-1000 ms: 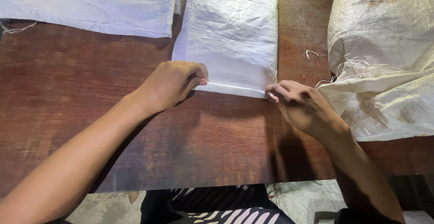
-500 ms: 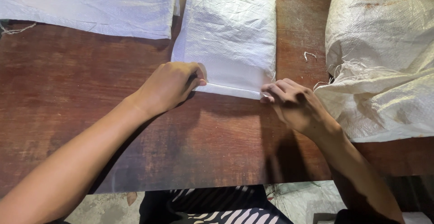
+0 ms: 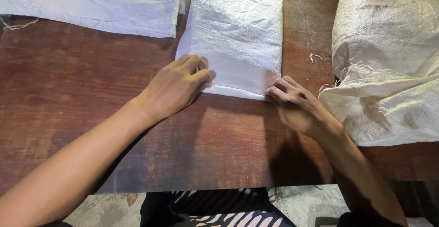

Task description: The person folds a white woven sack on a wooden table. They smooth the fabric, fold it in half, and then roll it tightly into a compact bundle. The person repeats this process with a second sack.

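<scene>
Fingers [image 3: 194, 69] of left hand [image 3: 176, 87] curled, pinching near-left corner of folded white woven sack [image 3: 235, 30]. Right hand [image 3: 295, 105], knuckles bent, pinches near-right corner. Both forearms angle inward. Sack lies flat on wooden table [image 3: 68, 99], centre-far; bulging sack [image 3: 388, 62] right.

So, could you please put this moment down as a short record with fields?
Surface: brown wooden table
Left hand: fingers curled on the near left corner of the middle white sack
Right hand: fingertips pinching that sack's near right corner
Sack's near edge: a folded strip between the two hands
Other cloth: flat white sack at far left, bulky cream sack at right
</scene>
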